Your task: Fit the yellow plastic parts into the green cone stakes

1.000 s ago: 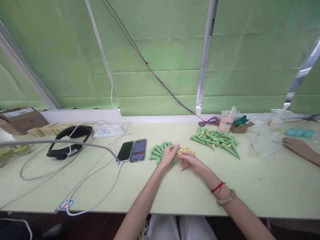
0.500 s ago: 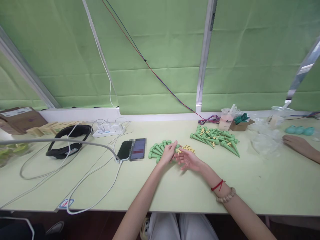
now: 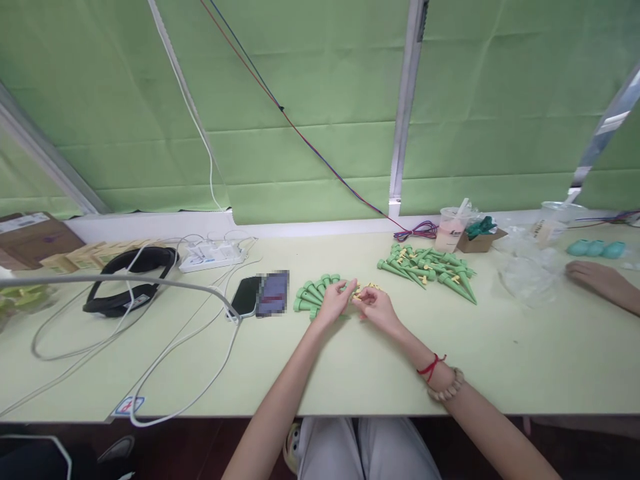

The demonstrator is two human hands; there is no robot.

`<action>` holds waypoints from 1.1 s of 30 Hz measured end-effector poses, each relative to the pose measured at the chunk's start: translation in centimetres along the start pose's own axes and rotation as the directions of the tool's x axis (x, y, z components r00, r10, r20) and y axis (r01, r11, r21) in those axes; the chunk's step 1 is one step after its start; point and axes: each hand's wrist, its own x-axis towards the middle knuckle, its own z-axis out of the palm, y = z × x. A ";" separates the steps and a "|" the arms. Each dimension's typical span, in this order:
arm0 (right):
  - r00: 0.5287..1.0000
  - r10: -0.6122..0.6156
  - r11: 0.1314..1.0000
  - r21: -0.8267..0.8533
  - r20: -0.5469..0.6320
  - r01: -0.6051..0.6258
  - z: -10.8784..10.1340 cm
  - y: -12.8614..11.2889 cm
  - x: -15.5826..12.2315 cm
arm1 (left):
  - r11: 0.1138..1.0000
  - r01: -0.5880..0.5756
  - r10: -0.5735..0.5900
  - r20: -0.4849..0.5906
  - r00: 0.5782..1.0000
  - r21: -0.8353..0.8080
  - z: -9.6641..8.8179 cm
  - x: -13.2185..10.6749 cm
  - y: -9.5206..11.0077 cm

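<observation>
My left hand (image 3: 335,303) is closed over the right end of a fan of green plant-watering spikes (image 3: 311,291). Its bent fingers hide whatever lies in its grip. Close beside it, my right hand (image 3: 377,309) pinches a small yellow valve piece (image 3: 357,297) between thumb and forefinger, near the left fingertips. More loose yellow pieces (image 3: 373,285) lie on the table just behind the right hand, partly covered by it. Farther right spreads a pile of green spikes (image 3: 430,264), several with yellow pieces fitted.
Left of the spikes lie a phone (image 3: 247,297), white cables (image 3: 186,353), a black head strap (image 3: 129,303) and a power strip (image 3: 213,255). Behind the pile stand a drink cup (image 3: 449,230) and a small box (image 3: 477,243). At right are plastic bags (image 3: 531,277) and another person's hand (image 3: 590,275).
My right hand's spread fingers have closed into a pinch on the yellow piece. The green cap that showed at my left fingertips is now hidden. The view has shifted slightly.
</observation>
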 end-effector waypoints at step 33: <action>0.887 0.258 0.816 0.405 0.383 -0.412 -0.8 -0.9 0.1 | 0.994 -0.107 0.107 -0.014 0.994 0.020 -0.6 0.1 0.1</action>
